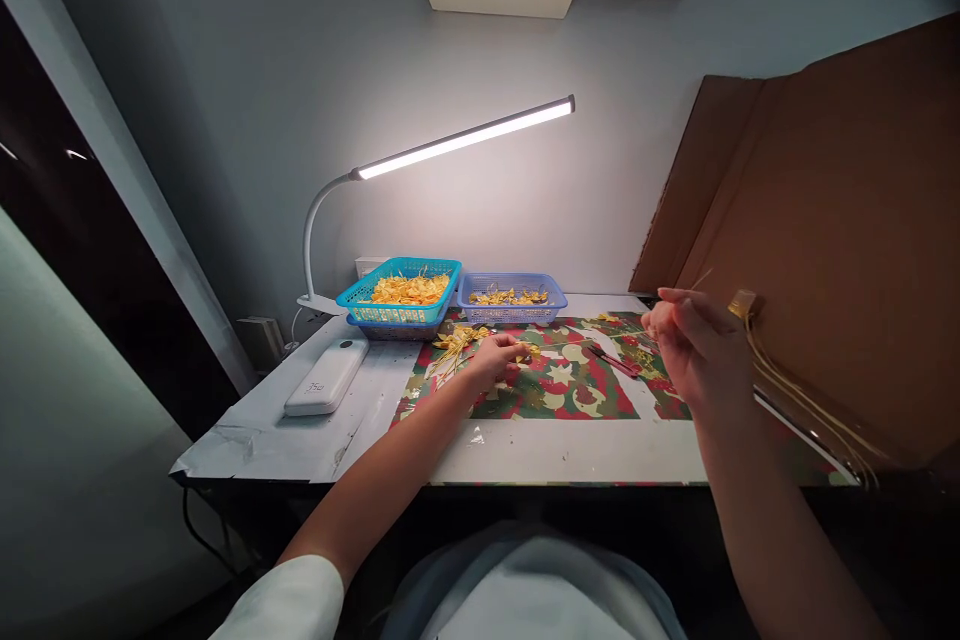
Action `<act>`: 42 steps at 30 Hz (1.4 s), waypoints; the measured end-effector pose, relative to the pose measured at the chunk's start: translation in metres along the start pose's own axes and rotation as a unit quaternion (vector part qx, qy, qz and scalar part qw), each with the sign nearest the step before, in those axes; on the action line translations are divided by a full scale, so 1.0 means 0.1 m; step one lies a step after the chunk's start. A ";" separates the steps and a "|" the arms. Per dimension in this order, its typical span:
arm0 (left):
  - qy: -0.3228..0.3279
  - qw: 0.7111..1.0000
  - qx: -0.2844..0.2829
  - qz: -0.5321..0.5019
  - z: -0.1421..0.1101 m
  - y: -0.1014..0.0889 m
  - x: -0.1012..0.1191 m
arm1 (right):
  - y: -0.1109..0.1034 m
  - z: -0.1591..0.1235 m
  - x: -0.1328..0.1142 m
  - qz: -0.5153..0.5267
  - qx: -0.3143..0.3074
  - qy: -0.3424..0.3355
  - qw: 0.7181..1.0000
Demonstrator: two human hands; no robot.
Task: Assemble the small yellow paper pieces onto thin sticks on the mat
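Observation:
My left hand (496,360) is closed in a pinch on a small yellow artificial flower (529,351) above the patterned sheet. From the flower a thin pale strand (581,341) stretches rightward to my right hand (697,335), raised higher with its fingers pinched on it. A short end of the strand sticks out above those fingers. Between the hands, a pair of dark red snips (616,362) lies on the sheet. Just beyond my left wrist is a bunch of yellow flowers with thin stems (456,345).
A turquoise basket (397,313) of yellow petals is stacked on a blue one. Beside it stands a lilac basket (513,312) with yellow pieces. A power bank (328,378) lies left, under a lit lamp (465,138). Cardboard (840,240) leans at right, near a yellow strand bundle (802,405).

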State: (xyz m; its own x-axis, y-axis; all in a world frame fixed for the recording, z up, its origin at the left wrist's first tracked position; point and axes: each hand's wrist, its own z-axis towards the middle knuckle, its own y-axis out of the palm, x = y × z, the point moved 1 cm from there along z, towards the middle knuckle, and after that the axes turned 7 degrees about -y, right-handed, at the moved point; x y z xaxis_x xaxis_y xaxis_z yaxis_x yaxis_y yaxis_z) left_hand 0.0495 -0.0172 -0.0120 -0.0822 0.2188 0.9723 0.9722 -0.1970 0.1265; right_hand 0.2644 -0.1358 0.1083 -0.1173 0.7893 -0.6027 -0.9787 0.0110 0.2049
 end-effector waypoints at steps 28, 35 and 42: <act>-0.002 0.954 -0.259 -0.150 -0.58 0.22 0.36 | -0.54 -0.47 1.24 -0.008 -0.044 0.491 0.870; -0.062 0.953 -0.289 -0.065 -0.78 0.34 0.21 | -0.24 0.17 1.79 -0.021 0.025 0.453 0.891; -0.064 0.963 -0.238 -0.108 -0.76 0.30 0.18 | -0.22 0.37 1.92 -0.040 0.049 0.429 0.901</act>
State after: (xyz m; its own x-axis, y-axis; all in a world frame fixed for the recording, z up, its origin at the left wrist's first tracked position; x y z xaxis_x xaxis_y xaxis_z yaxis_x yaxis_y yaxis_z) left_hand 0.0608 -0.0923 0.0242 -0.2130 0.4135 0.8852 0.7222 -0.5436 0.4278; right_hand 0.2700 0.0382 0.0162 -0.1757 0.0183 -0.9843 -0.9751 0.1339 0.1765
